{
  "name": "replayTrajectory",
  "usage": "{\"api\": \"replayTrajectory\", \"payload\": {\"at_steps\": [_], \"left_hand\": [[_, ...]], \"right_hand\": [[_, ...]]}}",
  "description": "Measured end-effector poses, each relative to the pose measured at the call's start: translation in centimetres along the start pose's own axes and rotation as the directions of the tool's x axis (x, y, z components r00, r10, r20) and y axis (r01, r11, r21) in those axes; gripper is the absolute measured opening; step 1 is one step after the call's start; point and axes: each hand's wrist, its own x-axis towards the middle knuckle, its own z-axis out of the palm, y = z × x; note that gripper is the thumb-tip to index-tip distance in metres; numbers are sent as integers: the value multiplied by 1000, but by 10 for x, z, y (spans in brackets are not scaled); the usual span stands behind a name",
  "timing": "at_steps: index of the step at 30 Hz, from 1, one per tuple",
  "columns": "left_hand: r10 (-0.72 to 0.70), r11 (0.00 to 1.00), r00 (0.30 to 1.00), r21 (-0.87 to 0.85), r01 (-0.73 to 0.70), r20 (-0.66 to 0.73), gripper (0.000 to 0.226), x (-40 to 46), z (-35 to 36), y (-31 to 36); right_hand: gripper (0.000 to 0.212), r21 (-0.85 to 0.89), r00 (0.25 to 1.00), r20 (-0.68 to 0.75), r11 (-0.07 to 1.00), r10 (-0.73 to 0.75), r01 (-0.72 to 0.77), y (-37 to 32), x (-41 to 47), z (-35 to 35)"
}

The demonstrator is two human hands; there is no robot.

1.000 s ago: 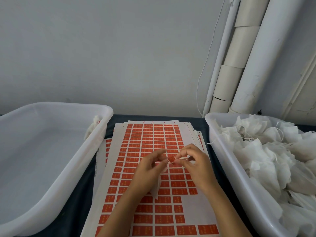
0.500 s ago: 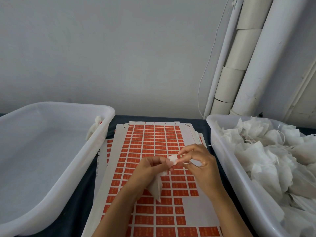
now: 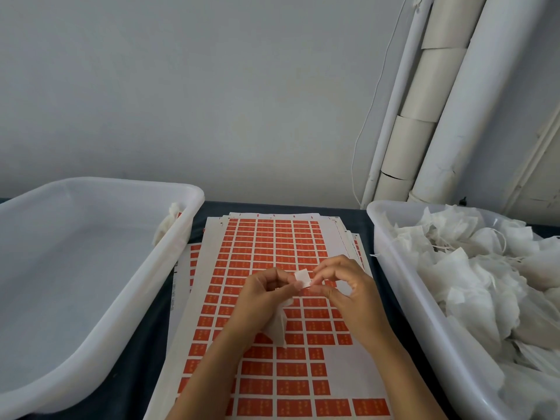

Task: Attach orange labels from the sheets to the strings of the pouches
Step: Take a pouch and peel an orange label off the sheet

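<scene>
A stack of label sheets (image 3: 266, 250) printed with orange labels lies in the middle of the dark table. Above it, my left hand (image 3: 266, 295) holds a white pouch (image 3: 277, 327) that hangs down under its palm. Between the fingertips of both hands sits a small label (image 3: 303, 278), its white back facing me. My right hand (image 3: 348, 292) pinches the label's right edge with thumb and forefinger. The pouch's string is too thin to make out.
A white tub (image 3: 403, 268) at the right is heaped with white pouches (image 3: 485, 268). At the left stands another white tub (image 3: 169, 268) with one pouch (image 3: 166, 225) at its far right corner. White pipes (image 3: 439, 116) run up the wall behind.
The label turned from its orange face to its white back between my fingertips. The pouch now hangs lower under my left hand. Both hands stayed over the sheets.
</scene>
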Motion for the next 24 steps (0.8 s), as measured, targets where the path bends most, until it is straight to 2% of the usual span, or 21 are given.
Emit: {"api": "replayTrajectory", "payload": {"at_steps": [8,24], "left_hand": [[44,994,996,94,-51,71,18,1,-1,-2],[64,974,983,205,-99,170,22,2,0,-1]], "right_hand": [[10,90,988,42,984,150,-154,2,-2,7],[13,66,982,24,980,187,-188,-1,-4,14]]}}
